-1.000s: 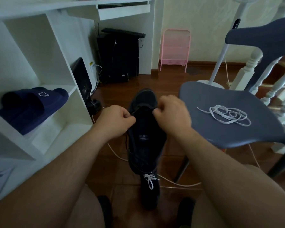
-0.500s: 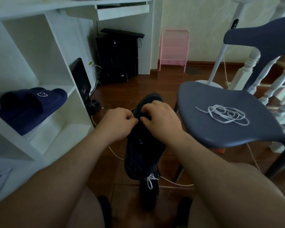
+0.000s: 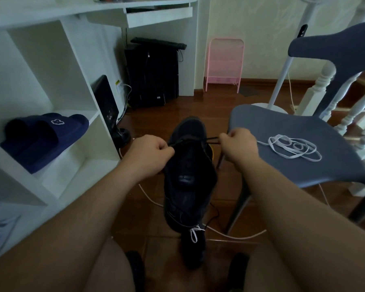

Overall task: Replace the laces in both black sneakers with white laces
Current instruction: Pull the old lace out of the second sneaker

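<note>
The person is holding a black sneaker [image 3: 190, 175] up between the knees, toe pointing away, and both hands are working at its black lace [image 3: 211, 141]. The left hand [image 3: 151, 153] is sitting against the left edge of the sneaker with its fingers curled into a loose fist, and the thumb and forefinger are pinching the lace where it is leaving the eyelets. The right hand [image 3: 239, 142] is lying out to the right of the sneaker, clear of its upper, with fingers also curled tight and pinching the other end of the lace. The two hands are standing well apart, one on each side of the sneaker, and the lace is stretching in a nearly straight dark line between them, across the front of the tongue. A loose length of black lace is also trailing down the right side of the sneaker toward the heel. Below the held sneaker, a second black sneaker [image 3: 193, 247] is standing on the wooden floor [image 3: 200, 106] between the person's feet, and a white lace [image 3: 195, 233] is tied in a bow on it. Another white lace [image 3: 295, 147] is lying in a loose tangle on the seat of a grey chair [image 3: 282, 123] just to the right of the right hand. A white cable [image 3: 236, 236] is running across the floor under the sneakers. On the left, a pair of dark blue slippers [image 3: 44, 138] is resting on a white shelf [image 3: 57, 182].
</note>
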Demonstrator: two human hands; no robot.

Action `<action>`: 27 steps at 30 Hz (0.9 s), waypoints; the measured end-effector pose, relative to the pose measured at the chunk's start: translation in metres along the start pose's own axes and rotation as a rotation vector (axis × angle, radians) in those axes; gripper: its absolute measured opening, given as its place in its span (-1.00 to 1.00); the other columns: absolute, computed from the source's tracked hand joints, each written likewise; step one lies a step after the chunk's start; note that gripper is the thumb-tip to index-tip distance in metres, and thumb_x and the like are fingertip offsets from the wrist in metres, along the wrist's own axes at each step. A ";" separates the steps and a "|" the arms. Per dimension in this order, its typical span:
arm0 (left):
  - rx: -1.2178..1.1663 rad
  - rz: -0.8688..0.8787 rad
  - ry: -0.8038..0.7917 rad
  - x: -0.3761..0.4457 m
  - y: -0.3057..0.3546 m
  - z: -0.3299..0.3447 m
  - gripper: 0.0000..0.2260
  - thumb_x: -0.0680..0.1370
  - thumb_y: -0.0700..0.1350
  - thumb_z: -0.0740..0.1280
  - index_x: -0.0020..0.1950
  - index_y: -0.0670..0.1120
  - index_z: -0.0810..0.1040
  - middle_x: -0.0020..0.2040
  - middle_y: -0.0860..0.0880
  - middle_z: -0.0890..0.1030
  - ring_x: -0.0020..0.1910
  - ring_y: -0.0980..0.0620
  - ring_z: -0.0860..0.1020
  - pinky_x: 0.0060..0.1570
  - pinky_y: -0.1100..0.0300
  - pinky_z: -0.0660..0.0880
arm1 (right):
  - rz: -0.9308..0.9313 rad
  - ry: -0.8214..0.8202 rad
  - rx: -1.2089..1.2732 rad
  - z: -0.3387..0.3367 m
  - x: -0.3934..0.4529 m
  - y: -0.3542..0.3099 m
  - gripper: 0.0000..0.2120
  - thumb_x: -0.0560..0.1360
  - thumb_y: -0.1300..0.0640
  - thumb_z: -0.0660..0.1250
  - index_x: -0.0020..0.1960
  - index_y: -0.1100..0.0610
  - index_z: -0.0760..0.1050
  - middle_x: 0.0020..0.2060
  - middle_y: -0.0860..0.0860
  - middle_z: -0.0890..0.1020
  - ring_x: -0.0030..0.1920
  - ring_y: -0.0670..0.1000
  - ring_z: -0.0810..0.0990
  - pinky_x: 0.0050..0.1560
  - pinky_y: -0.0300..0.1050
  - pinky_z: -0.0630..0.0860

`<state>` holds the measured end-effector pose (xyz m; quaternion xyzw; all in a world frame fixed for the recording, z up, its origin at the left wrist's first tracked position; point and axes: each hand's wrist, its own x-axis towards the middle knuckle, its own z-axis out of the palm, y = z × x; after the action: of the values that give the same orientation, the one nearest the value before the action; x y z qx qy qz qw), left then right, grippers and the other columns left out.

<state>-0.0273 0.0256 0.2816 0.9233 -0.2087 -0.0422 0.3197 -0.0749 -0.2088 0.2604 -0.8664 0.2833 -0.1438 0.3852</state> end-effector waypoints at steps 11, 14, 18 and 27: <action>0.026 0.062 -0.072 0.000 0.003 0.011 -0.66 0.61 0.01 0.35 -0.33 -0.09 0.48 -0.45 0.01 0.47 -0.47 0.03 0.44 -0.32 0.08 0.47 | -0.657 -0.152 -0.349 0.017 -0.035 -0.024 -0.74 0.49 -0.04 0.40 0.17 -0.10 0.53 0.11 -0.09 0.50 0.16 0.06 0.47 0.08 0.06 0.48; 0.038 0.064 -0.063 -0.002 0.006 0.014 -0.66 0.61 0.00 0.35 -0.28 -0.18 0.52 -0.43 -0.01 0.49 -0.45 0.02 0.47 -0.36 0.14 0.40 | -0.755 -0.012 -0.425 0.026 -0.034 -0.024 -0.87 0.56 0.01 0.42 0.09 -0.01 0.58 -0.01 -0.05 0.59 0.05 0.10 0.53 -0.06 0.04 0.50; 0.025 0.034 -0.037 0.000 0.003 0.011 -0.65 0.61 0.01 0.35 -0.35 -0.09 0.48 -0.43 -0.04 0.52 -0.44 -0.01 0.49 -0.36 0.14 0.41 | -0.702 0.033 -0.401 0.026 -0.032 -0.025 -0.93 0.57 0.06 0.39 -0.04 0.05 0.60 -0.10 0.00 0.60 -0.03 0.11 0.54 -0.09 0.11 0.57; 0.077 0.008 -0.012 0.000 -0.005 -0.002 -0.66 0.58 0.00 0.33 -0.35 -0.10 0.46 -0.34 -0.19 0.60 -0.30 -0.18 0.60 -0.29 0.05 0.54 | -0.097 -0.128 -0.272 -0.004 -0.010 -0.001 -0.65 0.38 0.14 0.27 0.15 0.09 0.54 0.14 0.12 0.53 0.13 0.22 0.52 0.15 0.13 0.55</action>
<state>-0.0247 0.0302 0.2806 0.9337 -0.2159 -0.0386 0.2829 -0.0839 -0.2048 0.2634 -0.9307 0.2328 -0.0671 0.2742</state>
